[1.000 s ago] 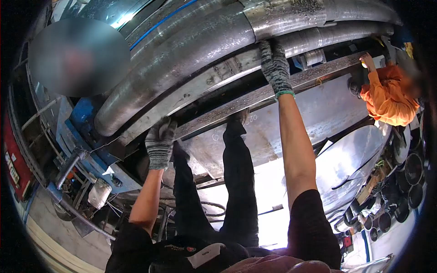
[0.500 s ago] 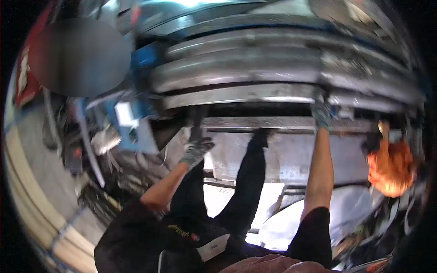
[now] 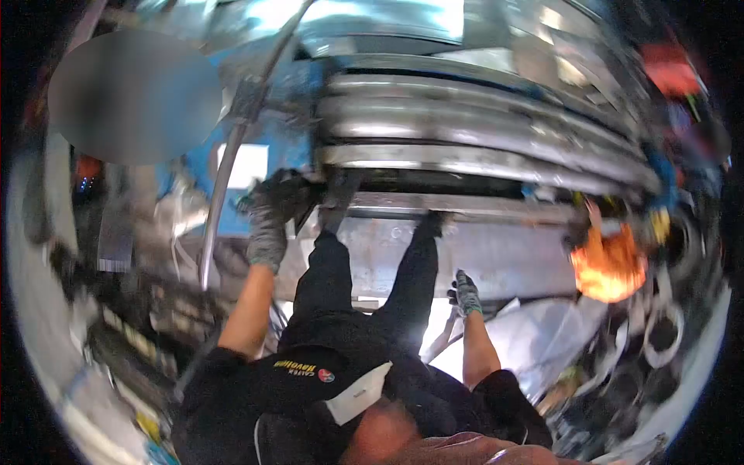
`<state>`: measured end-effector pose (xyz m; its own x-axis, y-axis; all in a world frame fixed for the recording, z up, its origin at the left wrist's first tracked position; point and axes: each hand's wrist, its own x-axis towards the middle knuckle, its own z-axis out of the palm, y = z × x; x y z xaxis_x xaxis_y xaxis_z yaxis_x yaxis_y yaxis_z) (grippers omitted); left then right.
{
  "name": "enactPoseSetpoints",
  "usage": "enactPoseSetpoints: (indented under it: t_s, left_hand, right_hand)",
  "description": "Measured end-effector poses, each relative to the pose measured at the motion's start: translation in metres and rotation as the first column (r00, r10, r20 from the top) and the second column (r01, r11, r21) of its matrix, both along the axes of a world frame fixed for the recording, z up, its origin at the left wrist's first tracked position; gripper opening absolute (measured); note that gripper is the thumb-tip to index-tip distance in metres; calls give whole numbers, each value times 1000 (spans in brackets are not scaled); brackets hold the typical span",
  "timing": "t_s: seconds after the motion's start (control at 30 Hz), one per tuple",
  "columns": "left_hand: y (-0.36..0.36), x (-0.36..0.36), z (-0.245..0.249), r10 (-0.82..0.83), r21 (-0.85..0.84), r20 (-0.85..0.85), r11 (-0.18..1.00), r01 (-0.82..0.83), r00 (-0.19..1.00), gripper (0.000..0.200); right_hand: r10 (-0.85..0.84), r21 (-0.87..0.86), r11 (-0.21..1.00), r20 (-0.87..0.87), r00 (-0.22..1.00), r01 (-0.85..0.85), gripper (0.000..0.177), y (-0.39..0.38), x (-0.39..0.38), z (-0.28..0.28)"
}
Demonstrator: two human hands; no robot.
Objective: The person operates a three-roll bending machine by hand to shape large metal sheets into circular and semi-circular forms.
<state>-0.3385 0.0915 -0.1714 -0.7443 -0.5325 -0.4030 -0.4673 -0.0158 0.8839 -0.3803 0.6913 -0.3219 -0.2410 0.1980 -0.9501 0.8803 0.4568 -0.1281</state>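
My left hand (image 3: pixel 269 225), in a grey glove, reaches up to the left end of a roller machine. Its fingers blur into a dark part there, beside the blue housing (image 3: pixel 298 116), so their grip cannot be made out. A long metal rod (image 3: pixel 225 174) slants past just left of this hand. My right hand (image 3: pixel 466 294), also gloved, hangs apart from the machine with thumb and fingers apart and nothing visible in it. Long steel rollers (image 3: pixel 465 120) lie across the machine ahead of me, above a flat metal bar (image 3: pixel 465 205).
A grey metal panel (image 3: pixel 504 252) stands below the bar, by my legs. At the right is a bright orange bundle (image 3: pixel 608 267), with ring-shaped pieces (image 3: pixel 664 333) beyond it. Dark clutter (image 3: pixel 132 341) lies at the lower left. A blurred oval hides the upper left.
My right hand has come off the machine's front bar and back toward my body. My left hand has moved left and up to the machine's end. The view has shifted.
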Motion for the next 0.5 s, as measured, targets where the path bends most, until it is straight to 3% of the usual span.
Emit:
enactPoseSetpoints:
  t_s: [0.03,0.07,0.1,0.13,0.23,0.33,0.37,0.43,0.5]
  left_hand:
    - [-13,-6,23,185,306,-28,937,-168,982,58]
    - [-26,-13,48,403,564,7,755,-336,915,66]
    - [-28,-22,84,588,682,100,547,-485,803,76]
    - [-37,-21,86,545,580,67,660,-477,836,88]
    - [-60,-10,87,387,656,124,659,-368,914,91]
    - [-69,2,87,284,658,91,702,-272,954,93]
    - [-65,1,99,253,671,107,695,-258,961,95]
    - [-65,9,95,185,725,77,664,-182,980,95]
    - [-67,17,86,154,765,78,624,-158,985,95]
  right_hand:
    - [-68,24,997,-34,997,69,63,-14,24,34]
    - [-119,-24,993,-95,988,117,63,-19,54,52]
    - [-166,-11,986,-88,982,165,64,-28,77,67]
    - [-201,13,979,-105,974,204,63,-39,101,84]
    - [-276,45,958,-141,951,284,62,-77,159,125]
    - [-204,61,976,-97,974,210,61,-115,193,162]
    - [-251,51,965,-125,960,259,61,-118,199,169]
    - [-184,-98,980,-151,971,171,64,-117,214,173]
    - [-153,-102,986,-208,966,134,68,-111,216,173]
